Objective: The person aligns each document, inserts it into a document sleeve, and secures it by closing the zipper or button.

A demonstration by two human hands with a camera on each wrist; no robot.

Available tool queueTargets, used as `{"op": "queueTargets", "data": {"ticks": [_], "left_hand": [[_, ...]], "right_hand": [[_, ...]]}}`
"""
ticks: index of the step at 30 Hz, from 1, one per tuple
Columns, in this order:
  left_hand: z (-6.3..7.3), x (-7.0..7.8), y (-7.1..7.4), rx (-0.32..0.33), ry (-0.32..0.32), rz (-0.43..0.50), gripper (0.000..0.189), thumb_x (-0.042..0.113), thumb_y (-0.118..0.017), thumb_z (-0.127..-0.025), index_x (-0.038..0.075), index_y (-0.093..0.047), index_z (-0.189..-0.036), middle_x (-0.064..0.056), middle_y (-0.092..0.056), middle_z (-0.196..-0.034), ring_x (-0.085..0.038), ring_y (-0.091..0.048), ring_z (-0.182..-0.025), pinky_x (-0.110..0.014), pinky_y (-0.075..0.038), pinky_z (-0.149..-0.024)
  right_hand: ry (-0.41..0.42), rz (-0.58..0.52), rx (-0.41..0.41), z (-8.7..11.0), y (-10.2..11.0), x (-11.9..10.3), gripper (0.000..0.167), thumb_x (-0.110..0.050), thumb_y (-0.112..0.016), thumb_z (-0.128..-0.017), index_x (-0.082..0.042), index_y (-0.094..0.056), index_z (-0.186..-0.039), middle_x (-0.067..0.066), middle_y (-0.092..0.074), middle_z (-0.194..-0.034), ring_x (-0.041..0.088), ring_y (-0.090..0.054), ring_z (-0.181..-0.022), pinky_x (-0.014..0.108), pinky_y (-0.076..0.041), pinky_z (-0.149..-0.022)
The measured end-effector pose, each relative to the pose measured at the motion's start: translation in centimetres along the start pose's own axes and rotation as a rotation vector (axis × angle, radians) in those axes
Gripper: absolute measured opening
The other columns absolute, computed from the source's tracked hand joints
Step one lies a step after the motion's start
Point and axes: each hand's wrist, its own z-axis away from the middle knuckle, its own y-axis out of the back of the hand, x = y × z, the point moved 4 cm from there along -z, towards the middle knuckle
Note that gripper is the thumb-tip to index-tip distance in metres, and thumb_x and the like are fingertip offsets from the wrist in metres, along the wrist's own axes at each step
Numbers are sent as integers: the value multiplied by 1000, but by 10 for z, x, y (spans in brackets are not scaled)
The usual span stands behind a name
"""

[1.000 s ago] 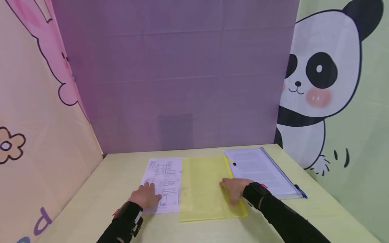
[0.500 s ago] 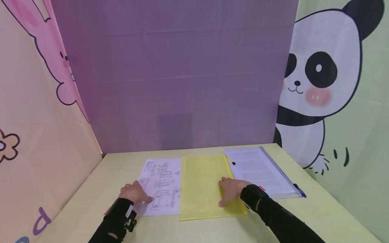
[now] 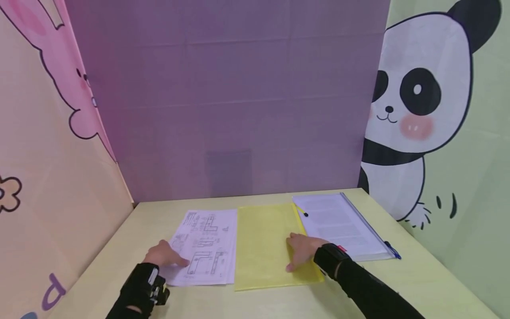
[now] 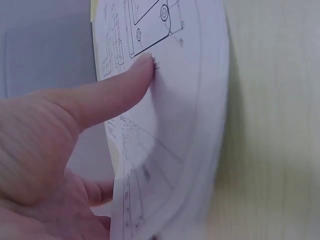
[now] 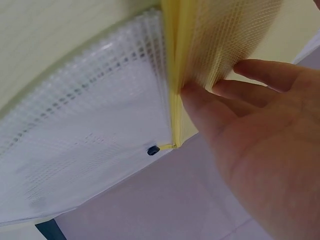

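My left hand (image 3: 165, 255) pinches the near left side of several printed sheets (image 3: 205, 254) with technical drawings. Its thumb (image 4: 117, 95) lies across the top page in the left wrist view, with the other fingers at the edge, partly hidden. To the right of the sheets lies a yellow zip pouch (image 3: 260, 248) of mesh-like plastic. My right hand (image 3: 303, 251) rests on the pouch's right part, its loosely bent fingertips (image 5: 200, 97) touching the mesh beside the yellow zip edge. A dark-tipped zip pull (image 5: 153, 150) sticks out from the pouch's far right corner.
A clear zip pouch (image 3: 338, 230) holding printed pages lies at the right, bordering the yellow one. Its blue zip pull (image 3: 392, 250) is at the near right corner. The pale wooden table (image 3: 263, 305) ends at a purple backdrop (image 3: 239, 110).
The left hand has moved left with the sheets, which have slid and fanned a little away from the yellow pouch. The right hand has stayed on the pouch, its thumb shifting slightly.
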Motion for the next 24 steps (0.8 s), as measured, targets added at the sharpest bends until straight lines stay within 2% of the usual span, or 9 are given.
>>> {"op": "queueTargets", "data": {"ticks": [4,8,10,12,16,19,24], "left_hand": [[-1,2,2,9,-6,-4,83,32,-88,-75,-23,-44,-119,-29,-55,-98,-39,-56,-91,-45,-52,-78],[-3,1,6,-5,-38,26,50,21,-74,-85,-20,-52,-104,-22,-56,-88,-32,-57,-80,-33,-47,-68],[-5,-2,9,-4,-54,37,35,15,-69,-85,-16,-56,-94,-18,-56,-84,-29,-55,-76,-30,-44,-64],[-5,-9,14,-20,-50,69,27,10,-66,-83,-14,-56,-91,-17,-54,-83,-29,-54,-76,-30,-42,-65],[-8,-21,21,-93,-22,150,29,7,-61,-79,-16,-56,-97,-20,-56,-90,-33,-56,-83,-33,-47,-71],[-11,-26,27,-128,-5,193,33,10,-57,-77,-14,-56,-99,-21,-58,-94,-33,-56,-87,-33,-46,-73],[-10,-31,35,-152,38,309,42,12,-61,-82,-18,-52,-109,-22,-61,-96,-30,-62,-86,-29,-48,-72]], "right_hand": [[-2,13,7,1,2,-4,90,-39,-87,-78,3,-48,-147,22,-38,-157,36,-36,-146,50,-29,-119],[-3,17,10,2,2,-6,89,-38,-87,-77,4,-49,-146,22,-39,-156,36,-37,-145,50,-30,-119],[-5,16,10,3,2,-7,88,-37,-87,-77,4,-49,-146,22,-40,-156,36,-37,-145,50,-29,-119],[-2,15,11,2,2,-8,88,-37,-88,-77,4,-49,-145,23,-40,-156,36,-37,-145,50,-29,-119],[21,-3,16,2,2,-9,89,-36,-88,-77,5,-48,-146,23,-39,-157,37,-36,-146,50,-29,-120],[41,-16,22,0,1,-12,90,-36,-87,-77,5,-48,-146,23,-39,-156,37,-35,-146,49,-29,-119],[45,-14,26,-4,0,-16,89,-37,-88,-76,5,-50,-144,23,-40,-155,38,-37,-145,50,-31,-118]]}}
